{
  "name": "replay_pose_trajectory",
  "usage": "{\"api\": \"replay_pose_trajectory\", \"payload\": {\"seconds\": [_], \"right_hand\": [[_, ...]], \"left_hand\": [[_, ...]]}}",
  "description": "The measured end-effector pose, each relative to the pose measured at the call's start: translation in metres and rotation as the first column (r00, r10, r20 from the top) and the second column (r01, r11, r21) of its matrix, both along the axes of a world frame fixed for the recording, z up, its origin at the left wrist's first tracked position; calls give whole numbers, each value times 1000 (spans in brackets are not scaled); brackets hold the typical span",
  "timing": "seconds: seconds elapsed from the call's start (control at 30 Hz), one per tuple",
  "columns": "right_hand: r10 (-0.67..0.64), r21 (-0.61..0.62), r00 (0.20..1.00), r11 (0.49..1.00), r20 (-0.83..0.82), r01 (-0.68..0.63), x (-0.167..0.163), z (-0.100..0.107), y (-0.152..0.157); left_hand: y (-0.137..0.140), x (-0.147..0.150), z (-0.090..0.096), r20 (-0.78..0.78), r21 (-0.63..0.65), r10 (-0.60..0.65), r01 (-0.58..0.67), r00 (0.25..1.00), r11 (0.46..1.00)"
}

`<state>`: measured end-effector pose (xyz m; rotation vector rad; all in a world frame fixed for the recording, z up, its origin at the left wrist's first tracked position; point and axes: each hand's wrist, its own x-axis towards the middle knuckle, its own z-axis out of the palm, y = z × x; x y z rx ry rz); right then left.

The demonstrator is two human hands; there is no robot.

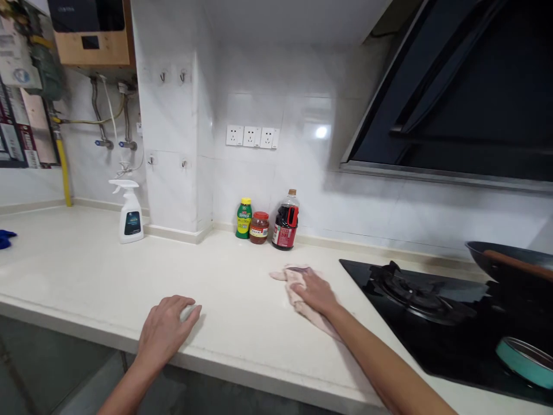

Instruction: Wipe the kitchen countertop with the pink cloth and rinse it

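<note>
My right hand (314, 290) presses a crumpled pale pink cloth (298, 300) flat against the white countertop (233, 323), its fingers closed over the fabric. Near the counter's front edge, my left hand (166, 325) curls around a small whitish object (187, 312). Only a bit of that object shows between thumb and fingers, so its kind is hidden. Behind the cloth, against the wall, stand a dark sauce bottle (285, 225) with a red handle, a red-lidded jar (259, 229) and a green bottle with a yellow cap (244, 219).
A white spray bottle (131, 216) stands at left by the wall pillar. Something blue (6, 238) lies at the far left edge. On the right are a black gas hob (410, 328), a wok (510, 268) and a turquoise pan (525, 360), below a slanted range hood (466, 104).
</note>
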<state>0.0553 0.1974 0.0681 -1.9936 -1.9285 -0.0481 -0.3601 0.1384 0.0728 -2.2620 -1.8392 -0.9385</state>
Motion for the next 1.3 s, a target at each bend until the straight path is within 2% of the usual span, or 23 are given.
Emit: {"api": "replay_pose_trajectory", "payload": {"seconds": [0.13, 0.23, 0.33, 0.4, 0.43, 0.47, 0.53, 0.6, 0.63, 0.7, 0.8, 0.87, 1.03, 1.17, 1.3], "right_hand": [[265, -8, 963, 964, -43, -265, -71, 3, -17], [493, 25, 864, 869, -99, -493, -106, 3, -48], [671, 87, 724, 740, -163, -667, -112, -2, -81], [724, 135, 666, 688, -179, -713, -99, -6, -92], [731, 159, 658, 682, -182, -714, -88, -8, -92], [717, 176, 672, 697, -185, -695, -74, -9, -89], [609, 175, 772, 793, -181, -584, -39, -9, -73], [414, 147, 898, 907, -151, -394, 3, -7, -49], [312, 138, 941, 946, -135, -294, 26, -6, -35], [144, 134, 983, 983, -110, -129, 69, -6, -9], [-11, 135, 996, 991, -85, 22, 121, -7, 26], [-75, 132, 996, 988, -58, 82, 145, -9, 47], [-130, 152, 991, 980, -16, 131, 169, -14, 82], [-185, 119, 982, 975, -32, 188, 166, -15, 82], [-215, 102, 975, 970, -58, 220, 151, -11, 56]], "left_hand": [[-2, -1, 1, -30, 10, -28, 28, 999, 1000], [-3, -3, 0, -23, 21, -48, 48, 999, 999], [-3, -5, -1, -15, 35, -70, 70, 997, 997], [-2, -6, -2, -12, 36, -79, 79, 997, 996], [-1, -6, -2, -10, 33, -78, 78, 997, 996], [0, -7, -3, -10, 29, -73, 74, 997, 997], [3, -8, -5, -10, 25, -62, 62, 998, 998], [7, -10, -8, -10, 24, -58, 58, 998, 998], [10, -11, -10, -10, 26, -59, 60, 998, 998], [15, -14, -15, -8, 37, -63, 64, 998, 997], [22, -17, -21, -2, 60, -59, 59, 998, 996], [25, -18, -24, 8, 71, -43, 43, 999, 997], [25, -18, -24, 35, 93, 9, -12, 999, 996], [20, -14, -17, 42, 47, 43, -45, 998, 998], [15, -10, -7, 7, 10, 36, -36, 999, 999]]}}
